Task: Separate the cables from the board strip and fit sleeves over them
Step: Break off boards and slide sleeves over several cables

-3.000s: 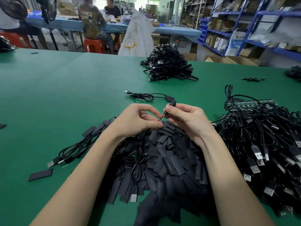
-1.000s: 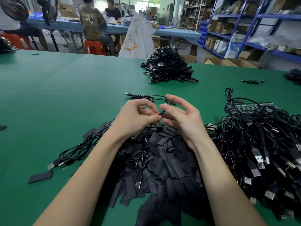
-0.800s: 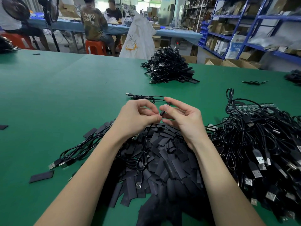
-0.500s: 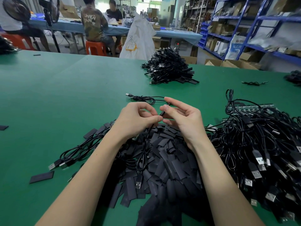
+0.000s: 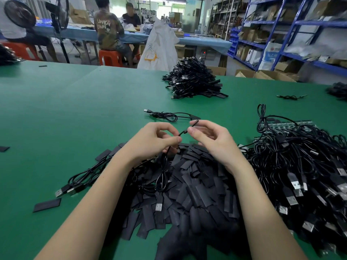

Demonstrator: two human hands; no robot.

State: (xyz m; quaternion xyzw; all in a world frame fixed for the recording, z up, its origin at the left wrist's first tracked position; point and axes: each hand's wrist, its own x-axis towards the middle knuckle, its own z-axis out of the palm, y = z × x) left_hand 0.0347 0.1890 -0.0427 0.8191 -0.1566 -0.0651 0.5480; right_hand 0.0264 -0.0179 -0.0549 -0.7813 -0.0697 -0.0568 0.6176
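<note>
Above a heap of flat black sleeves [image 5: 187, 186] I hold one thin black cable [image 5: 163, 177] between both hands. My left hand [image 5: 152, 141] pinches the cable just below its end. My right hand [image 5: 212, 139] pinches the tip, where a short black sleeve [image 5: 194, 123] sticks up past the fingertips. The cable's loop and USB plug [image 5: 158, 206] hang down onto the heap. A green board strip [image 5: 293, 124] lies at the right, mostly buried under a tangle of cables [image 5: 300, 166].
One sleeved cable [image 5: 169, 115] lies just beyond my hands. A large pile of cables [image 5: 193, 81] sits further back. More cables [image 5: 80, 181] lie left of my left forearm, with loose sleeves [image 5: 47, 204] on the green table [image 5: 75, 109]. People sit at a far table.
The sleeve that stood above my right fingers three seconds ago has slid down along the cable end. My hands have stayed nearly in place over the last second.
</note>
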